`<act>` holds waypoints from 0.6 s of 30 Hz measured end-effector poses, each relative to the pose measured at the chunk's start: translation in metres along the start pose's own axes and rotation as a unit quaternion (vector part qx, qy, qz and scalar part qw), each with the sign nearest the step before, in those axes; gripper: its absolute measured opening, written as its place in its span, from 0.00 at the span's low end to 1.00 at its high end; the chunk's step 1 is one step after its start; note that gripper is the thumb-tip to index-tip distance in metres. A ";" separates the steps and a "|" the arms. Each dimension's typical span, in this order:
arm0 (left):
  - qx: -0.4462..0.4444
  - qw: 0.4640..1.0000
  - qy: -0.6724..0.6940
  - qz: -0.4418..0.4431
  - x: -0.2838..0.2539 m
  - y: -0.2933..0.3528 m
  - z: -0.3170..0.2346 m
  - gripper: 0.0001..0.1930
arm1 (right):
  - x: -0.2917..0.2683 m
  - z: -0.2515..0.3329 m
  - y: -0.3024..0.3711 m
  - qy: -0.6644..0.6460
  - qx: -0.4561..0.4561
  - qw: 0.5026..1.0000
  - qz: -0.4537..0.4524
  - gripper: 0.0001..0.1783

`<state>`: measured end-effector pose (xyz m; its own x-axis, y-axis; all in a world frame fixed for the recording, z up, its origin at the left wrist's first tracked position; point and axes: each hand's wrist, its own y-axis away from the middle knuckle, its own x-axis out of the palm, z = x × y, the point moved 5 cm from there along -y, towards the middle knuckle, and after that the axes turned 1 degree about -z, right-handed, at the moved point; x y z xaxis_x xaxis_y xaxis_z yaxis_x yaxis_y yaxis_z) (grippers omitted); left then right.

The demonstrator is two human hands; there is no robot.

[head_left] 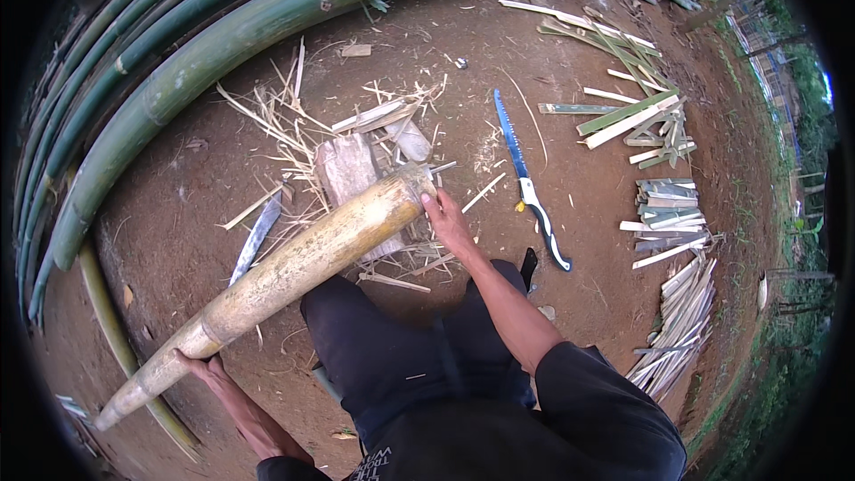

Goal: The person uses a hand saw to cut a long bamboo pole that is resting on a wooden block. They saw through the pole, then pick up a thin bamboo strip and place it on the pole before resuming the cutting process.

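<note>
"How's that bamboo pole (303, 254) being held?"

"With both hands. The right hand (447, 221) is closed on the upper end, its thumb laid along the side just short of the cut rim. The rest of those fingers go round out of sight."

"And the left?"

"The left hand (203, 369) is far down the narrower part, just below a joint, cupped on it from the near side. I can see the thumb side; how tightly the hidden fingers wrap, I can't tell."

"Where does the pole lie, then?"

"Slantwise in front of the person, from low on the left up toward the middle, crossing just ahead of the left knee (334, 303). Its upper end is over a wooden block (349, 165); whether the two touch, I can't tell from here."

"What can you count?"

"One pole in the hands. One saw (525, 180) with a blue-looking blade, flat on the dirt to the right. One knife blade (258, 236) poking out from behind the pole, its lower part covered. Two heaps of cut pieces down the right side: short slats (670, 203) stacked together, and thin splints (681, 325) gathered below them. Above those, loose strips (628, 120) lie crisscrossed, too tangled to number."

"And the green lot at the back?"

"One thick green stalk (267, 31) curves nearest us; the thinner stalks (89, 116) behind overlap too much to count. Pale shavings (276, 120) litter the ground round the block."
</note>
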<state>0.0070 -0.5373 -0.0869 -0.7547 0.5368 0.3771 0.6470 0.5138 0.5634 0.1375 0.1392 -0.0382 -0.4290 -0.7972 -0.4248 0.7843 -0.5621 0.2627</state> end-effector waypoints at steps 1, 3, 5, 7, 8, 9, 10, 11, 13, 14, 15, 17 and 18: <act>-0.010 1.000 0.004 0.002 0.008 0.005 0.002 0.46 | -0.008 0.004 -0.004 -0.009 -0.014 1.000 -0.013 0.27; 0.004 1.000 0.010 0.014 0.019 0.019 0.016 0.46 | -0.024 0.011 -0.013 -0.029 -0.043 0.998 -0.037 0.27; 0.011 0.999 0.014 0.039 0.036 0.029 0.039 0.46 | -0.047 -0.020 -0.043 -0.012 0.002 1.000 -0.024 0.31; -0.015 0.998 0.013 0.057 0.059 0.050 0.076 0.46 | -0.083 -0.067 -0.072 -0.027 0.021 0.997 -0.066 0.30; -0.031 0.998 0.013 0.057 0.077 0.068 0.089 0.46 | -0.097 -0.068 -0.083 -0.042 0.030 0.996 -0.074 0.29; -0.039 0.998 0.014 0.056 0.090 0.082 0.093 0.46 | -0.108 -0.049 -0.091 -0.069 0.046 0.994 -0.064 0.30; -0.063 0.996 0.023 0.057 0.099 0.090 0.111 0.46 | -0.130 -0.051 -0.102 -0.077 0.058 0.992 -0.076 0.31; -0.076 0.994 0.020 0.075 0.109 0.099 0.126 0.46 | -0.148 -0.052 -0.113 -0.085 0.069 0.990 -0.087 0.32; -0.098 0.989 0.015 0.109 0.130 0.124 0.153 0.45 | -0.178 -0.056 -0.128 -0.080 0.109 0.982 -0.129 0.32; -0.104 0.989 -0.015 0.104 0.143 0.144 0.165 0.46 | -0.193 -0.058 -0.135 -0.078 0.129 0.977 -0.151 0.32; -0.115 0.987 -0.049 0.099 0.157 0.171 0.179 0.47 | -0.216 -0.072 -0.141 -0.061 0.129 0.972 -0.186 0.34; -0.136 0.980 -0.088 0.116 0.173 0.200 0.197 0.48 | -0.250 -0.096 -0.157 -0.029 0.125 0.960 -0.250 0.37; -0.144 0.976 -0.092 0.136 0.176 0.206 0.202 0.48 | -0.257 -0.099 -0.160 -0.035 0.124 0.955 -0.265 0.36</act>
<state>0.0290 -0.2014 -0.0533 -0.5096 0.7520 0.4180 0.7435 0.1404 0.6539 0.1665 0.4556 -0.0569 -0.7725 -0.3930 -0.4988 0.3206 -0.9194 0.2279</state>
